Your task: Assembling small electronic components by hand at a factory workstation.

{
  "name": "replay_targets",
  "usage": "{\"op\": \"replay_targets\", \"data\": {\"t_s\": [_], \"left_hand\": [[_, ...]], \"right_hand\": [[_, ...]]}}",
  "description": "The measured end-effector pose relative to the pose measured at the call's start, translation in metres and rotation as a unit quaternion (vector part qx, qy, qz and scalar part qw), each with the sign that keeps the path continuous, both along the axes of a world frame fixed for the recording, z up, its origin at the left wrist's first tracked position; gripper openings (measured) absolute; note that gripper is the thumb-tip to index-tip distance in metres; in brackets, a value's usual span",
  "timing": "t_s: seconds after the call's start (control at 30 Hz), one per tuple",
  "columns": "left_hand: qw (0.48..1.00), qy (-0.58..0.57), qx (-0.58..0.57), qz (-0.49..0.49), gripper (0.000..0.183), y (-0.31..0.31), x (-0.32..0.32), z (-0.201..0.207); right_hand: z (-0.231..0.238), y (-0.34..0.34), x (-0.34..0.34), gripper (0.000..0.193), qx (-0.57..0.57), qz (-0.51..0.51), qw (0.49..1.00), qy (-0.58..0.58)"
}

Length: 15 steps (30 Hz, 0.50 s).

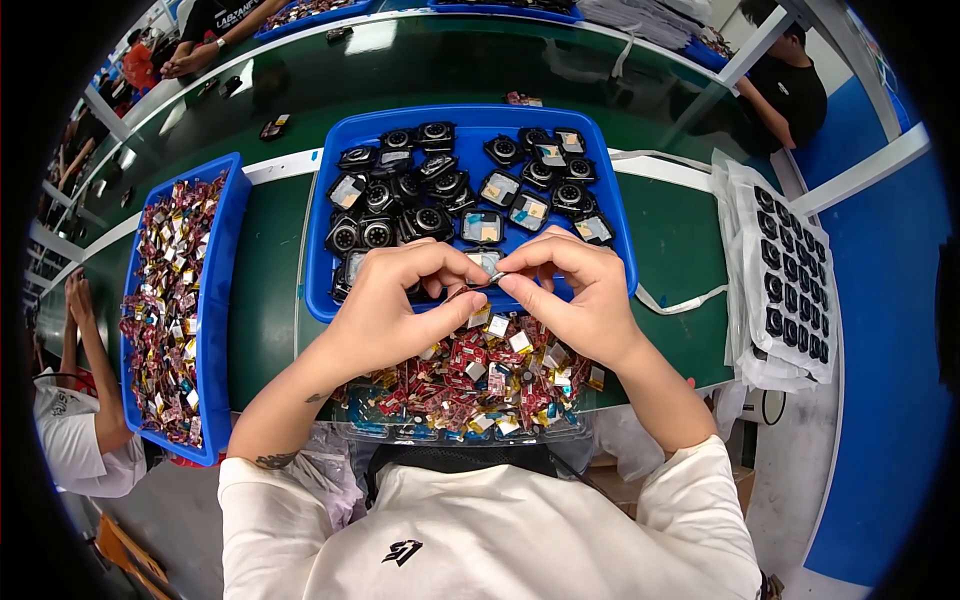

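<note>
- Small electronic part (487, 285), with reddish and silvery bits showing, is held up between the two hands, above the near edge of the blue tray; the fingers hide most of it, so its full shape cannot be told.
- Left hand (405, 290): thumb and forefinger are brought almost together, pinching the part's left side; the other fingers curl underneath.
- Right hand (580, 295): thumb and forefinger are likewise nearly closed, their tips on the part's right end, close to the left fingertips.
- Just beyond the fingers, an open black case (485, 260) with a pale interior lies in the tray.
- Blue tray (460, 112) carries many black watch-like cases (378, 232) in loose groups, left and right; some show round backs, others pale squares with tan or blue patches.
- On the near side, below the hands, a heap of small red circuit boards (470, 365) with white, silver and yellow pieces lies on a clear tray (400, 432).
- To the left, a long blue bin (228, 230) is filled with similar boards.
- To the right, a white tray (790, 375) holds black cases in rows; a white strap (690, 303) lies between it and the blue tray.
- Green desk (680, 260) lies beneath these; a darker green surface (430, 75) runs across the far side.
- Other people show at the near left, far left and far right.
</note>
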State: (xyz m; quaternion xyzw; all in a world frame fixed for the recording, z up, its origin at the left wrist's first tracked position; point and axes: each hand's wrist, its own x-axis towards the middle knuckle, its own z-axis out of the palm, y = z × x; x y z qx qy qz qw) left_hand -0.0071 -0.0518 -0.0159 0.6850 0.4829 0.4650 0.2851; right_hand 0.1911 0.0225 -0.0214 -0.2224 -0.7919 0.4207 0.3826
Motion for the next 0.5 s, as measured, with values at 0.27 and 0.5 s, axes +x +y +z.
{"op": "replay_targets", "data": {"t_s": [0.27,0.5], "left_hand": [[0.989,-0.104,-0.084,-0.059,0.010,0.0032,-0.0067,-0.0055],[0.980,-0.139,-0.121,-0.075,0.010,0.0026,-0.0052,-0.0052]], "right_hand": [[0.0009,0.0008,0.0038,0.010,-0.276,0.124,0.951,0.063],[0.0044,0.0019,0.0038,0.008,-0.343,0.169,0.923,0.044]]}}
